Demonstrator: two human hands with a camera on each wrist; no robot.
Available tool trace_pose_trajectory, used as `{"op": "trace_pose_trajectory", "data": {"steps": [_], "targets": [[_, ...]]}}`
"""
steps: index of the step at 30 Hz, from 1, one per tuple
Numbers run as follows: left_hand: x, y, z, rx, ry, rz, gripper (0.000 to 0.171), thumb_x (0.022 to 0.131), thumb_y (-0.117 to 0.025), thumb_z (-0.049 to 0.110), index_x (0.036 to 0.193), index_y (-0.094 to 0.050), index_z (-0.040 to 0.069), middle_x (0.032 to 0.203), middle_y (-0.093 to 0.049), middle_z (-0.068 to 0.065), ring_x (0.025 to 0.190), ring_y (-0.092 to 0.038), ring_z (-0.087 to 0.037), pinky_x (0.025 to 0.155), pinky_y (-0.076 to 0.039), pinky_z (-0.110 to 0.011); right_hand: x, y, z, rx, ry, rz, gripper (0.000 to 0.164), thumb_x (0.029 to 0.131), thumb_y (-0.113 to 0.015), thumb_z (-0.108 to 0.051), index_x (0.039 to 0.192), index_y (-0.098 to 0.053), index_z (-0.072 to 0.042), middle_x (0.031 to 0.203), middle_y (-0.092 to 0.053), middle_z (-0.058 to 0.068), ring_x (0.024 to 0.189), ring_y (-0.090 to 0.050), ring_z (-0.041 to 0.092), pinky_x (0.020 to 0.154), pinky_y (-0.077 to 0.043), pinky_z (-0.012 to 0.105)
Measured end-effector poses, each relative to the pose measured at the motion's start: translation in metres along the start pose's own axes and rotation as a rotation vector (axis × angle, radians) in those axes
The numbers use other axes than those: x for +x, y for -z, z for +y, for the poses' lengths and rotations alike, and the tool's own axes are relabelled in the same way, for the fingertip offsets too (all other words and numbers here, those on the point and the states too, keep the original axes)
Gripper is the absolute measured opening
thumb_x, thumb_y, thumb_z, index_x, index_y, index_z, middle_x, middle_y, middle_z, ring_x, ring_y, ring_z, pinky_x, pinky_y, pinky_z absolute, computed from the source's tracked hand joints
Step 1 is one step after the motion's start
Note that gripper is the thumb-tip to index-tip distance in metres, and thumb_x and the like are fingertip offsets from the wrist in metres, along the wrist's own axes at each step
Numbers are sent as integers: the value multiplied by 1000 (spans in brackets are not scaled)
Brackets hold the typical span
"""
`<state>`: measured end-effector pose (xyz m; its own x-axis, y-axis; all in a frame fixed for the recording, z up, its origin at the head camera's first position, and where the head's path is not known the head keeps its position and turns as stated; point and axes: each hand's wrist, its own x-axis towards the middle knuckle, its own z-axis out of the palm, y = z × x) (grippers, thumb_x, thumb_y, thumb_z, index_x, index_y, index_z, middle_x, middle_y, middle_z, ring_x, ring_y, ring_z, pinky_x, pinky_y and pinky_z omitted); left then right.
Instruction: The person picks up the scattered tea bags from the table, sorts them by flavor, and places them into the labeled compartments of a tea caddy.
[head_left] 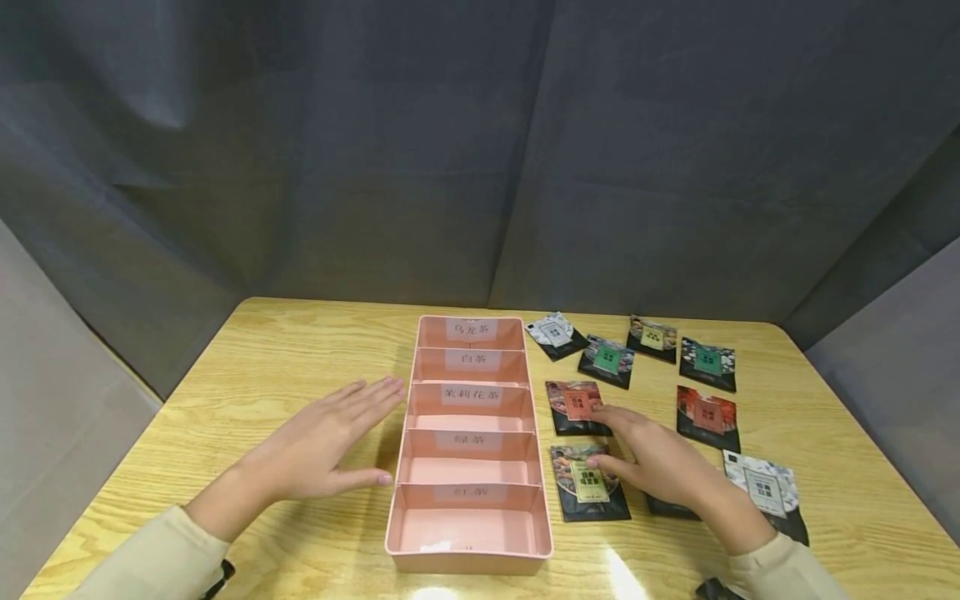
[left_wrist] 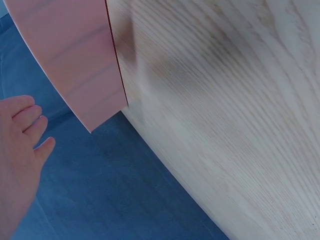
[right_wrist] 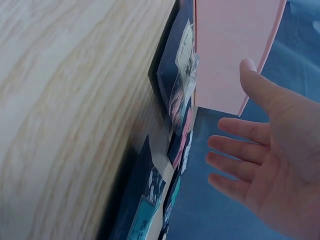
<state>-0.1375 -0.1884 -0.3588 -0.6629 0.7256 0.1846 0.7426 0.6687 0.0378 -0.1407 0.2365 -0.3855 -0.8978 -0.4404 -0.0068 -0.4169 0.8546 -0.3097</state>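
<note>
A long pink box [head_left: 469,564] with several labelled compartments stands on the table, its compartments showing bare pink floors. To its left, my left hand [head_left: 330,442] is held up with fingers straight and thumb apart, holding nothing. In the left wrist view this left hand [left_wrist: 20,135] shows beside the pink box wall [left_wrist: 75,65]. My right hand [head_left: 663,458] hovers over the tea packets, fingers extended and palm bare in the right wrist view. Its fingertips overlap a red-labelled packet [head_left: 573,417] in the head view; its thumb is over a yellow-labelled packet [head_left: 588,492].
More dark packets lie right of the box: white-labelled [head_left: 557,335] and green-labelled [head_left: 606,360] ones near its far end, yellow [head_left: 651,338], green [head_left: 707,360] and red [head_left: 708,417] ones farther right. Another white-labelled packet [head_left: 765,492] lies beside my right wrist. A dark curtain [head_left: 420,167] hangs behind the table.
</note>
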Motion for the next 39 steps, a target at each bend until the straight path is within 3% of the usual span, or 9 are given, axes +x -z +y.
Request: {"op": "trace_pose_trajectory", "data": {"steps": [7, 15, 25, 39], "targets": [[1, -2, 3, 12, -36, 11, 87, 87, -53, 63, 151, -29, 9, 157, -32, -9, 145, -34, -25, 119, -32, -45, 0, -3, -1, -5, -9, -7, 61, 88, -65, -42, 138, -51, -8, 137, -57, 18, 125, -56, 37, 98, -51, 52], [2, -5, 8, 0, -58, 20, 86, 86, -59, 59, 150, -33, 8, 157, -32, -9, 144, -37, -25, 117, -35, -47, 0, -3, -1, -18, -2, -3, 61, 88, -65, -43, 135, -54, -7, 134, -59, 17, 122, -58, 35, 97, -52, 50], [3, -6, 14, -32, -17, -29, 89, 84, -59, 61, 150, -33, 7, 157, -31, -8, 146, -33, -22, 120, -30, -45, 1, -3, -2, -14, 9, -14, 59, 88, -65, -43, 133, -55, -7, 131, -62, 15, 120, -60, 34, 96, -53, 49], [5, -9, 15, -36, -23, -45, 85, 86, -58, 60, 148, -36, 6, 156, -34, -9, 145, -34, -24, 120, -30, -45, 3, -5, -3, -11, 41, -34, 53, 85, -69, -41, 128, -59, -11, 120, -66, 8, 108, -65, 25, 86, -58, 42]]}}
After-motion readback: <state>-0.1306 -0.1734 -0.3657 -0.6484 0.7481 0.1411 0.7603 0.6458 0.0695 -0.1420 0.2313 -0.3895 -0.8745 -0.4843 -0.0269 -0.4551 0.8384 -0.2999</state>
